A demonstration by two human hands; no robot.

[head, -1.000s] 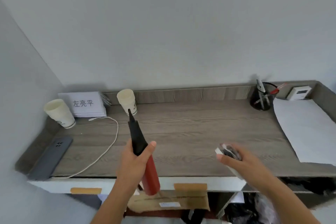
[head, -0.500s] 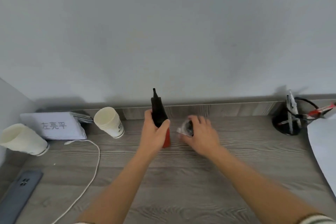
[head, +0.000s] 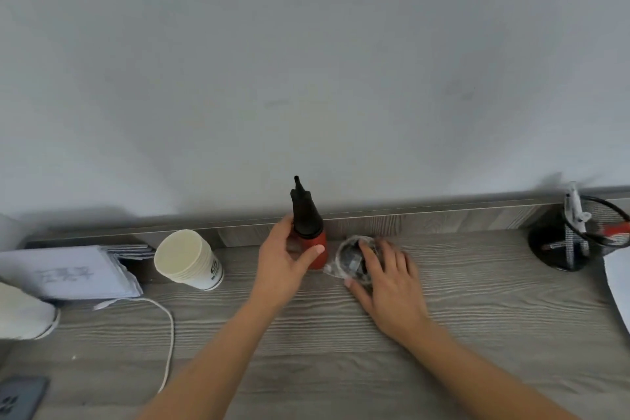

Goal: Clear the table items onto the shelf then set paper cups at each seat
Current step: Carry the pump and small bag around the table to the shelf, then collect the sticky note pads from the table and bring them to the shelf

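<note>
Left hand [head: 284, 262] wrapped around red bottle [head: 312, 235] with black pointed cap, standing upright against the shelf's [head: 443, 286] back ledge. Right hand [head: 388, 280] laid over a small clear-wrapped dark packet [head: 349, 256], fingers spread on it, just right of the bottle; grip itself not clear. Further left, stack of paper cups [head: 185, 259], tilted, beside folded papers [head: 68, 271]; white cable [head: 168, 327] near. Far right, black mesh pen holder [head: 572, 239].

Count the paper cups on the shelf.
2. One cup lies tilted beside the paper stack, left of the left hand. Another cup sits at the far left edge, partly cut off. More may lie outside the view.
</note>
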